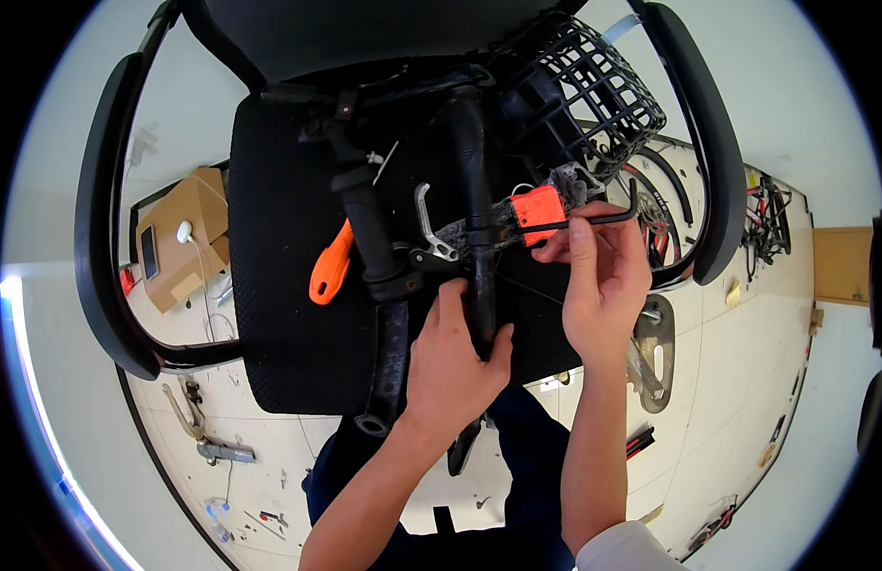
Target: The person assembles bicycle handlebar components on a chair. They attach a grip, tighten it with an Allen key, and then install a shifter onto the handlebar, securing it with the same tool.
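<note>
While your right hand (603,285) pinches a black hex key (612,219), its long end points toward the black bar (473,176) | key: above the chair seat (279,333) | left hand (453,366): half open, your thumb and fingers straddling the bar's lower end

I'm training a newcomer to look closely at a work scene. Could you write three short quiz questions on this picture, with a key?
1. True or false: the right hand holds an L-shaped black key.
2. The orange-handled tool lies on: A) the floor, B) the chair seat, C) the cardboard box.
3. Which is nearer that tool, the left hand or the right?

Key: 1. True. 2. B. 3. The left hand.
</note>
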`<state>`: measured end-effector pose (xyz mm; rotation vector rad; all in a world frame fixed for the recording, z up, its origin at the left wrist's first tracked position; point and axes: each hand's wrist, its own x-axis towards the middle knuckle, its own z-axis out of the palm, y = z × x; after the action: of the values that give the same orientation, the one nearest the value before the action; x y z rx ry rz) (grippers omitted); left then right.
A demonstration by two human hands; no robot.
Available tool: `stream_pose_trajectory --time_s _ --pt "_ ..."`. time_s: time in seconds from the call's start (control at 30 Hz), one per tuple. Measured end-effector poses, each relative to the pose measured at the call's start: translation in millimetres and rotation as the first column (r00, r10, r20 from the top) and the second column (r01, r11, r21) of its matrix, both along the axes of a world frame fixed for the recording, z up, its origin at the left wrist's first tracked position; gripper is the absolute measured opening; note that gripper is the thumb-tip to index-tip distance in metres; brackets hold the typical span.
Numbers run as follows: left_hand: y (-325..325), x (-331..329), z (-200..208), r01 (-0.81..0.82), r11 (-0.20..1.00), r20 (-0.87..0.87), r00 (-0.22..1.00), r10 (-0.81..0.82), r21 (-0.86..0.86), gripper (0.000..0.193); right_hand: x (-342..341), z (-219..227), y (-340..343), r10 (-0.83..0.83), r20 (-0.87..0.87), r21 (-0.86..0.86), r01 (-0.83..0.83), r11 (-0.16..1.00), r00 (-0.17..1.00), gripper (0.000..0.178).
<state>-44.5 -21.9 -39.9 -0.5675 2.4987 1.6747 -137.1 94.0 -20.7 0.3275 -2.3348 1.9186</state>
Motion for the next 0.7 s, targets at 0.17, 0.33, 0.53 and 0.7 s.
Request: stream_pose_trajectory --time_s 0.17,0.33,0.53,0.7 --pt "-1.4 0.2 -0.9 0.007 1.0 -0.001 1.0 -0.007 -0.007 0.052 2.0 1.4 -0.8 0.003 0.007 0.03 -0.003 1.0 1.0 0.012" --pt "-1.4 1.2 -1.9 0.006 1.0 -0.001 1.0 -0.006 -0.011 0.053 4.9 0.1 -1.2 0.03 0.01 0.057 -0.031 0.998 0.999 0.011" --pt "-1.1 1.4 -2.2 0.008 1.0 -0.008 1.0 -0.008 -0.004 0.054 9.8 11.6 -3.3 0.084 -0.111 0.325 -0.044 0.945 0.99 0.01" --pt "-0.7 2.0 -3.6 0.01 1.0 -0.024 1.0 -0.01 -0.004 0.053 5.1 11.4 -4.2 0.118 -0.243 0.34 -0.03 0.94 0.963 0.012"
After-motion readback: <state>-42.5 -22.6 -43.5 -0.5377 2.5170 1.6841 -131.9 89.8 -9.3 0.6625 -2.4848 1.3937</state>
